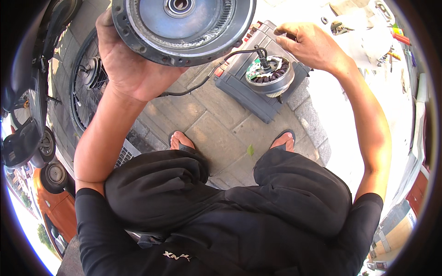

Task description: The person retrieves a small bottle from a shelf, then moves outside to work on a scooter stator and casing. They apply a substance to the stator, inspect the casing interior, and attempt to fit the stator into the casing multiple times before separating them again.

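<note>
Far and left of centre, the left hand (133, 73) holds the metal housing (154, 20), likely heavy, rigid and greasy inside, so best gripped by its outer rim (138, 52), while the right hand (315, 46), far right, looks empty, loosely curled.

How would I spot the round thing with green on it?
Start at the grey case on the paving. On it sits a round motor core, with a black cable running from the shaft in its middle. Unlike the big hollow metal housing in the left hand, it has dark windings and a green patch on top.
</note>
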`<state>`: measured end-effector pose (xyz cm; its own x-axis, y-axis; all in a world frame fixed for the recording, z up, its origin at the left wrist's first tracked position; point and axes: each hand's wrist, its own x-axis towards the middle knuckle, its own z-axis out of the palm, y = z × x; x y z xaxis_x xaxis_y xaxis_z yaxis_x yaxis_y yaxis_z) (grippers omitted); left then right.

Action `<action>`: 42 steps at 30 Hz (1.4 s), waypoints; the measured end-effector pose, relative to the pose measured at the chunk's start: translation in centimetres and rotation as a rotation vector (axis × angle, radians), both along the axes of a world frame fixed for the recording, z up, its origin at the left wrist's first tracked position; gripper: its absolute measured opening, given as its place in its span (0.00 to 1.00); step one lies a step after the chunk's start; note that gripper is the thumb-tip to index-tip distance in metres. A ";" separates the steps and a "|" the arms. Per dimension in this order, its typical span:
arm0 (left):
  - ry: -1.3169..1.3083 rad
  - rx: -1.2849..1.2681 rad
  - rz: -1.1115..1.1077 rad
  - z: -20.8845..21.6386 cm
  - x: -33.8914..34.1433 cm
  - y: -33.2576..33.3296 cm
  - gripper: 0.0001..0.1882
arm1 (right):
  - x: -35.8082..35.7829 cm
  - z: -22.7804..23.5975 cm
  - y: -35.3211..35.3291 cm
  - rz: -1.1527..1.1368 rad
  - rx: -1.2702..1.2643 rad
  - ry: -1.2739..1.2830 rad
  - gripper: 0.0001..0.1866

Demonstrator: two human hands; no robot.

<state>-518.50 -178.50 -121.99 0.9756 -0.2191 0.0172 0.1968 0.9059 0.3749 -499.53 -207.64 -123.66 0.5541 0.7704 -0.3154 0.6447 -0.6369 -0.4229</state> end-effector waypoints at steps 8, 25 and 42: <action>-0.011 0.162 0.289 2.0 0.6 -1.8 0.40 | 1.3 -1.3 9.8 0.071 -0.656 0.194 0.30; 0.033 0.142 0.183 2.9 -0.2 -1.5 0.44 | 2.3 -5.9 10.9 0.209 -0.960 0.455 0.04; 0.128 0.035 0.089 0.6 -1.0 -2.3 0.37 | -1.8 3.2 -2.8 -0.115 -0.423 0.152 0.36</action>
